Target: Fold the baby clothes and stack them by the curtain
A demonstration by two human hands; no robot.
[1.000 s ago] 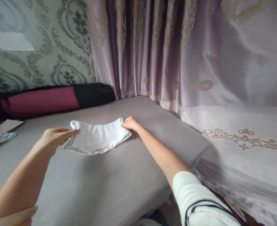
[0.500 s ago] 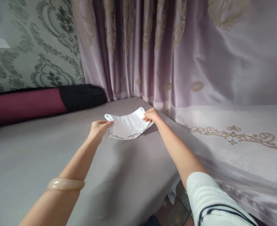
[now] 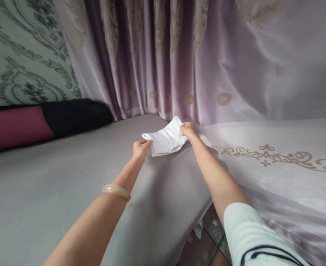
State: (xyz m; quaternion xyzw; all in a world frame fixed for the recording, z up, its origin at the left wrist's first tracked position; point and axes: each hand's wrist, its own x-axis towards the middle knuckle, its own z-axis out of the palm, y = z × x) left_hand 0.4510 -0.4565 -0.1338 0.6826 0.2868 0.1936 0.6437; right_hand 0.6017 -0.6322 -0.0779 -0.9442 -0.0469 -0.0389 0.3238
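A pair of white underpants [image 3: 165, 138] is stretched between my two hands, close to the far corner of the bed. My left hand [image 3: 142, 148] pinches its left side near the rolled top edge. Its right side is gripped by my right hand [image 3: 188, 130], which is a little higher and farther away. The lower edge has a greyish, lace-like trim and hangs at or just above the sheet; I cannot tell whether it touches. A pale bangle [image 3: 116, 191] circles my left wrist.
A grey sheet [image 3: 68, 184] covers the bed. Along the wall at the left lies a long maroon and black bolster-like bundle [image 3: 77, 116]. Mauve curtains [image 3: 157, 66] hang behind and to the right. Tiled floor [image 3: 207, 240] shows past the bed's lower right edge.
Both hands have moved right and slightly up in view with the underpants still held between them. The view has turned, so the bundle and wallpaper sit farther left.
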